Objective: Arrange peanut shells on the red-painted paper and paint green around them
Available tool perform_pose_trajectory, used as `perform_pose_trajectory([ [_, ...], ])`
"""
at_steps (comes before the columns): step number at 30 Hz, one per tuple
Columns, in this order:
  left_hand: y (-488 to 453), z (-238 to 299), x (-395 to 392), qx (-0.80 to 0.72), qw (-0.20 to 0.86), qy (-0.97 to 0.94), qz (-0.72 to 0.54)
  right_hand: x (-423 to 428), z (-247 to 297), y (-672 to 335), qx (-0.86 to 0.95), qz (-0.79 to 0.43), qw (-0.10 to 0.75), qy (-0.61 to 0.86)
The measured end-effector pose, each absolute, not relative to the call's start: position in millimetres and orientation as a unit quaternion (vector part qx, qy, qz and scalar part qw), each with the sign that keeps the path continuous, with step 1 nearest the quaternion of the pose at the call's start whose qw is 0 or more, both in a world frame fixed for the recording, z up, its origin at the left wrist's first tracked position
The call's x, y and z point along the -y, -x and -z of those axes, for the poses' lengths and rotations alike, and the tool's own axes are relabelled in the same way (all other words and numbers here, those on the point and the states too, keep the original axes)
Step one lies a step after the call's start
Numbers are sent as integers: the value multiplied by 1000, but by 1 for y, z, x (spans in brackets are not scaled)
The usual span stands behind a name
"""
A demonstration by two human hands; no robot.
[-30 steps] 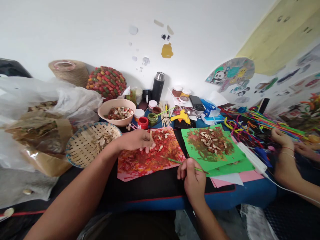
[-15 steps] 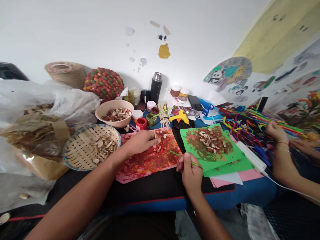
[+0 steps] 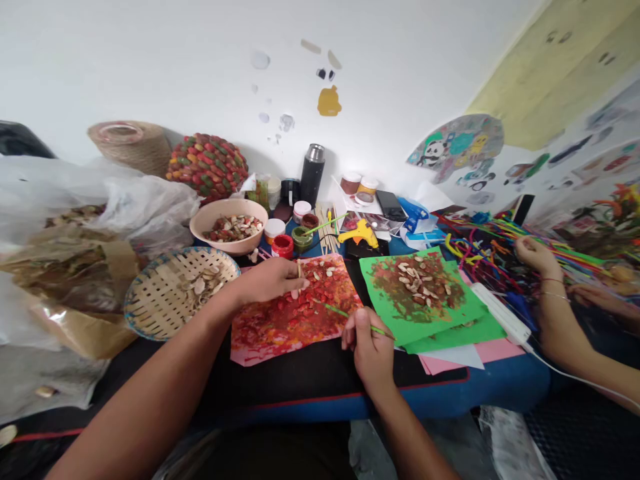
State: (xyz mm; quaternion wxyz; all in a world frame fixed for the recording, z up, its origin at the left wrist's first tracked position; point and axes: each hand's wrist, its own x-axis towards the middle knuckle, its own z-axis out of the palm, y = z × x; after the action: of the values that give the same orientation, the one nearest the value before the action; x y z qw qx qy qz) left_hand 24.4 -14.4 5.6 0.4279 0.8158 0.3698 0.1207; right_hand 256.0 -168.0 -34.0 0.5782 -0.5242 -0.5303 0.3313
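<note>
- The red shells (image 3: 301, 308) lie on the painted sheet (image 3: 253, 345), left of and beyond my right hand (image 3: 373, 347); my left hand (image 3: 273, 280) is nearer to them.
- My right fingers grasp the brush (image 3: 337, 311), its long axis slanting left and away, tip just beside the shells.
- My left fingers seem to pinch a pale stick (image 3: 299, 268), back of the hand upward.

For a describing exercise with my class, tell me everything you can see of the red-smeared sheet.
The sheet looks like pink paper, bare pink showing at its edges beneath red, orange and brownish paint. It lies flat on the black mat. Shell pieces, some red, some pale, dot its upper part. The left hand is over it; a thin green tool points across it, contact unclear.
</note>
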Motion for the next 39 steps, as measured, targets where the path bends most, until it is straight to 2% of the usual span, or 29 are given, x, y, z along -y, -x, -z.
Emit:
perform_pose_trajectory([
  [10,-29,-6,18,-386,427,-797,-182,173,39,-265,542,-316,576,524],
  [22,-30,-2,18,-319,446,-826,-133,172,40,-258,518,-341,586,521],
  [29,-33,2,17,-336,429,-830,-117,176,34,-262,478,-357,611,520],
  [33,-34,4,17,-331,428,-831,-126,186,32,-272,481,-362,596,531],
  [39,-38,3,24,-293,489,-806,-156,190,34,-275,459,-354,605,545],
])
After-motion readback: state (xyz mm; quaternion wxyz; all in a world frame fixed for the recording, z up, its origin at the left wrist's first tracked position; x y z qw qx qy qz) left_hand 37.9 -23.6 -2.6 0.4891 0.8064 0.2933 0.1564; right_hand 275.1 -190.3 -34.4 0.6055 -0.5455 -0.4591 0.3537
